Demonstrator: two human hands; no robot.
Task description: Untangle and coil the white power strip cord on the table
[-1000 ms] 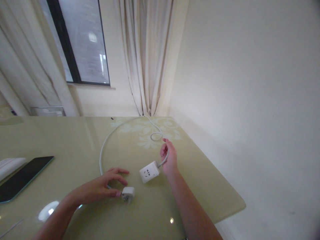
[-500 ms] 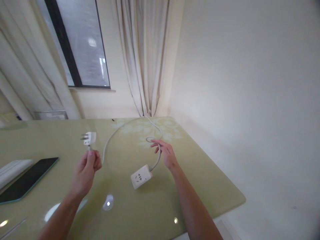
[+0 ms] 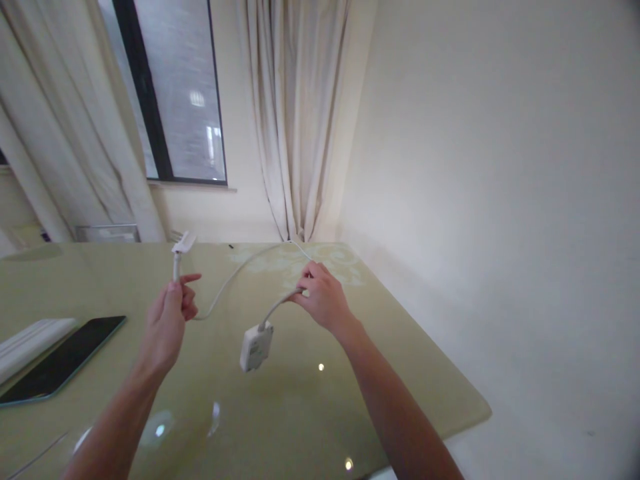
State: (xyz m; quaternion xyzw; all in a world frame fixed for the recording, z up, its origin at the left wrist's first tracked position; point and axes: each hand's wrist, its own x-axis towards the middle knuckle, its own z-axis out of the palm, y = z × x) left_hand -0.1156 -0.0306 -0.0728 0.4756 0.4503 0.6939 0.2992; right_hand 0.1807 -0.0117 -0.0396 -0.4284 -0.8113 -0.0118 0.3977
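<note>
My left hand pinches the cord just below a white plug, which points up with its prongs to the far left. A white cable runs from that hand in an arc across the table toward the back and over to my right hand. Closed on the cord at its other end, my right hand holds it above the table. From it hangs a white power socket block, turned so that a labelled face shows; its socket holes are hidden.
A black tablet-like slab and a white long object lie at the left of the glossy green table. Curtains and a window stand behind; a bare wall is on the right.
My right hand has gone from loosely spread by the cord to closed on it. The socket block has lifted, swung left and turned over. My left hand has raised and tilted the plug.
</note>
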